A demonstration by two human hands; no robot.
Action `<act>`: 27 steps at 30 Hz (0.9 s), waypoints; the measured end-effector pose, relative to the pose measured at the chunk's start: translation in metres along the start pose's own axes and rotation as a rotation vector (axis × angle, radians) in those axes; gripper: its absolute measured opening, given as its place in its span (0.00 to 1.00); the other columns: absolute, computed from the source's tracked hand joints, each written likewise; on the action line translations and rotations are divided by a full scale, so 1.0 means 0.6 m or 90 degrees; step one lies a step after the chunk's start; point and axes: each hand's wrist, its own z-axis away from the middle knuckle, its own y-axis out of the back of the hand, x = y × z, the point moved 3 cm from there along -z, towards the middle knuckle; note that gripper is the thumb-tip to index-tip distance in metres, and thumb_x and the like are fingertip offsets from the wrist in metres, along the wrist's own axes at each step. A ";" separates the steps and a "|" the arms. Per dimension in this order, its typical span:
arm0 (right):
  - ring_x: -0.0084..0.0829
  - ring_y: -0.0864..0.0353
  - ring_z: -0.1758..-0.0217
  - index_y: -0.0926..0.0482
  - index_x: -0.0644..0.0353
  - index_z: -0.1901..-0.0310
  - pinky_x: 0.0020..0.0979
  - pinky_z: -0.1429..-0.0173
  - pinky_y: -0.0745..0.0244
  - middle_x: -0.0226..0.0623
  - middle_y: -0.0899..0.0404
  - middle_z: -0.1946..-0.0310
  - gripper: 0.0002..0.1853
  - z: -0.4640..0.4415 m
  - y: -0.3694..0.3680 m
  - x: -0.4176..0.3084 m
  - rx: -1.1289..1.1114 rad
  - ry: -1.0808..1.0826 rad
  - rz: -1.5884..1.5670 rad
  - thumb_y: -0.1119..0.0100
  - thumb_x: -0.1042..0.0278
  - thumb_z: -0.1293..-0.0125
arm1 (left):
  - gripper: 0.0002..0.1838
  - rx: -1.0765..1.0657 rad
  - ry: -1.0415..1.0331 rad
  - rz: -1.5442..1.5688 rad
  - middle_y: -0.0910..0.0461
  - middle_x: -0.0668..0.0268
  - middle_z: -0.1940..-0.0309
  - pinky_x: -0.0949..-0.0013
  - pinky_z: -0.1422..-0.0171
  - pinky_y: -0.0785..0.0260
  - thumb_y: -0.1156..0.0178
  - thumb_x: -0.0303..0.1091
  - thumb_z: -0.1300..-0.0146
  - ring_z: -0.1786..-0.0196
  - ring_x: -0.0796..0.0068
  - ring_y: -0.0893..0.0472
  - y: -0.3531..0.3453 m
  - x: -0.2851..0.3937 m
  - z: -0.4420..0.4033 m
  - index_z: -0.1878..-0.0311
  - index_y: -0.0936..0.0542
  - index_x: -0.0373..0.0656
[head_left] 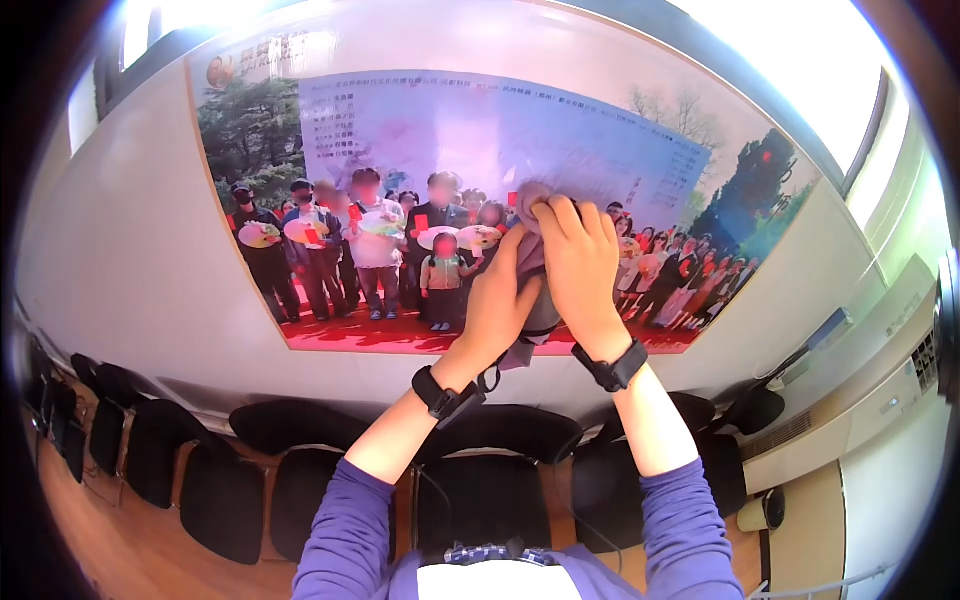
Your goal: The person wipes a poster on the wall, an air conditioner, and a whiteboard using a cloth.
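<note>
Bright overall, lit mainly from the upper-left window [140, 38] and the upper-right window [810, 55], blown out to plain white there. Washed pale across the top of the poster [560, 130], with a glossy vertical reflection at upper centre and a small red spot toward the right. Darker low in the frame, with little detail in the black chairs [480, 505]. Bowed strongly toward the edges, ringed by black corners and bluish-purple fringing. Smudged over several printed faces [364, 178].

Wht wall [110, 220] w/ blk chairs [222, 505] below, brn flr [125, 535], v. bright windows [825, 65] up top
</note>
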 end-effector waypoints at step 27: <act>0.32 0.30 0.66 0.24 0.59 0.65 0.31 0.60 0.32 0.32 0.31 0.69 0.10 -0.042 -0.001 0.001 0.005 0.037 -0.026 0.44 0.73 0.52 | 0.22 0.094 -0.137 -0.041 0.23 0.51 0.56 0.60 0.48 0.30 0.43 0.14 0.52 0.53 0.48 0.22 0.042 0.016 -0.040 0.50 0.26 0.35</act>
